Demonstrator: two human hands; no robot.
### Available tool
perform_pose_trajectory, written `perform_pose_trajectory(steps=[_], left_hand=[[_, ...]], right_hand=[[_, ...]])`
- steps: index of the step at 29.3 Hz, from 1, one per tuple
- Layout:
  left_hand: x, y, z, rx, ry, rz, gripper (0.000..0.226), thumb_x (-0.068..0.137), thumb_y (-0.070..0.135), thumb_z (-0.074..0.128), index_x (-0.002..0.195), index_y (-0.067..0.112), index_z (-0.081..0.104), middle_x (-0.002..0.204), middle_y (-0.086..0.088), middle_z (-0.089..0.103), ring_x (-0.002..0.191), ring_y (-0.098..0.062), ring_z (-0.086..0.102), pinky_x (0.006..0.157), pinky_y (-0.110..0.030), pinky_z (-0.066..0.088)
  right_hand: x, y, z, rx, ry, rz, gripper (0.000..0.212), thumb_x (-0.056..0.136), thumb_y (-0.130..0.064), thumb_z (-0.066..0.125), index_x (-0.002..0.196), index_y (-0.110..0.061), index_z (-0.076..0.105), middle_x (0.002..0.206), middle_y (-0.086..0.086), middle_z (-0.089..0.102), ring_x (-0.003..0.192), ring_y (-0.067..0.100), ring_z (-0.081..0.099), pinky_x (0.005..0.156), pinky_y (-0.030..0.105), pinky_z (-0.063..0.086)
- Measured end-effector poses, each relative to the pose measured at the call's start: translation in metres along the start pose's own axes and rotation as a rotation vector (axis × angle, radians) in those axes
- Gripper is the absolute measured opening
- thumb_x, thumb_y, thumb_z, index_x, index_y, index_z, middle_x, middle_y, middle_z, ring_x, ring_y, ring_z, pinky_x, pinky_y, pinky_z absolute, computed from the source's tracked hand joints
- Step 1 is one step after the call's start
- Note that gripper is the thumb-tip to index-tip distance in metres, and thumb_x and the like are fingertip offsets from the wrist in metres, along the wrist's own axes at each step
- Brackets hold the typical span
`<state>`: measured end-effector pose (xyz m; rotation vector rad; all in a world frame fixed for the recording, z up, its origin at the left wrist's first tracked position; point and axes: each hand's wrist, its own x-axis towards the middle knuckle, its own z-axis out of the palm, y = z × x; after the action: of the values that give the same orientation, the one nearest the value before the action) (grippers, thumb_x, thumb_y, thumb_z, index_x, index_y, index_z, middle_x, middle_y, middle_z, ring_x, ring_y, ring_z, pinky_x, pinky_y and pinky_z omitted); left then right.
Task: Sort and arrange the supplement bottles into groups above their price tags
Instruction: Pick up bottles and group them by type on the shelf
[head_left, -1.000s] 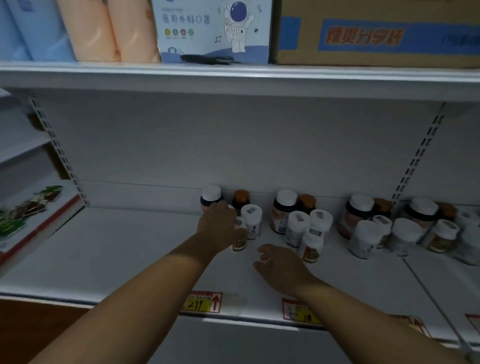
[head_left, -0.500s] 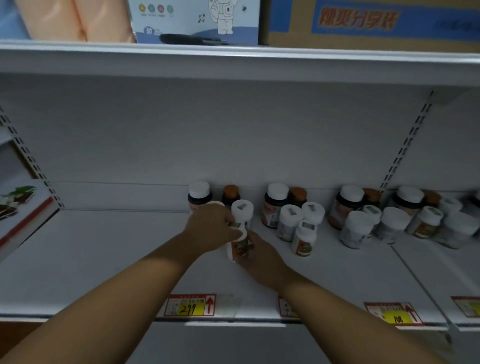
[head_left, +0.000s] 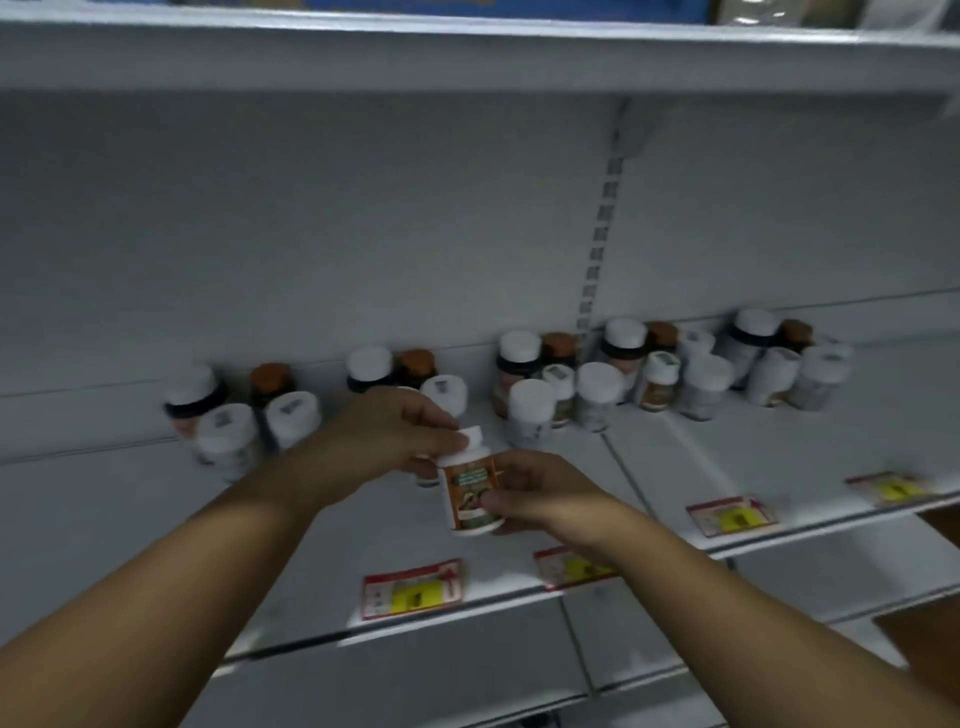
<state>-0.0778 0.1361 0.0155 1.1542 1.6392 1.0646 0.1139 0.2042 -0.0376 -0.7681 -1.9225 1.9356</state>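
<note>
White-capped plastic bottle with an orange label (head_left: 470, 493) stands upright between both hands: left hand (head_left: 395, 436) pinches its cap, right hand (head_left: 535, 491) clasps its body.

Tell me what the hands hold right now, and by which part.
One small bottle: the left hand pinches its white cap, the right hand grips the labelled side.

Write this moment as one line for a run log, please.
stage: sorting | left hand: on cap of orange-label bottle | right hand: gripping its side | bottle: lifted off shelf | remaining bottles: standing at back
</note>
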Motion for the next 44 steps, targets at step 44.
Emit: perform_pose_trajectory(steps=[44], left_hand=[[0.078, 0.038, 0.235, 0.312, 0.252, 0.115, 0.035, 0.071, 0.045, 0.073, 0.102, 0.042, 0.056, 0.109, 0.022, 0.057, 0.102, -0.002, 0.056, 0.082, -0.012, 0.044]], right_hand=[[-0.002, 0.033, -0.313, -0.708, 0.661, -0.144, 0.038, 0.077, -0.032, 0.069, 0.111, -0.018, 0.058, 0.105, 0.004, 0.06, 0.097, 0.022, 0.057, 0.077, 0.027, 0.042]])
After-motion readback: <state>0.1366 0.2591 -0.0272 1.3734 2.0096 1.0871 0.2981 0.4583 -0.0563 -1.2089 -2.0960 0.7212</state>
